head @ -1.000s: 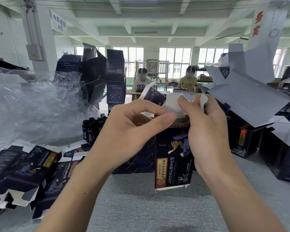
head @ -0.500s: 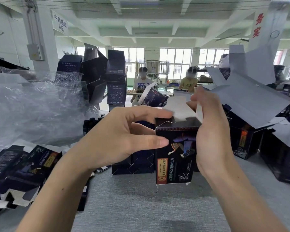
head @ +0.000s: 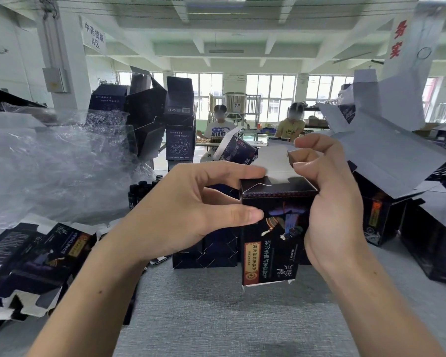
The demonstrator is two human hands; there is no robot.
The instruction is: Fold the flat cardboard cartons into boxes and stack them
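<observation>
A dark printed box [head: 276, 243] stands upright over the middle of the grey surface [head: 216, 320], held between both hands. The left hand [head: 191, 210] has its grip closed on the box's upper left corner, index finger along the top edge and thumb on the front face. The right hand [head: 332, 202] cups the box's right side, its grip curled on the right edge of the white top flap [head: 274, 161], which stands raised. Flat cartons [head: 36, 258] lie at the left edge of the surface beside crumpled plastic wrap [head: 49, 163]. Folded boxes [head: 178, 119] are stacked at the far left, and open boxes [head: 386, 222] stand along the right edge.
</observation>
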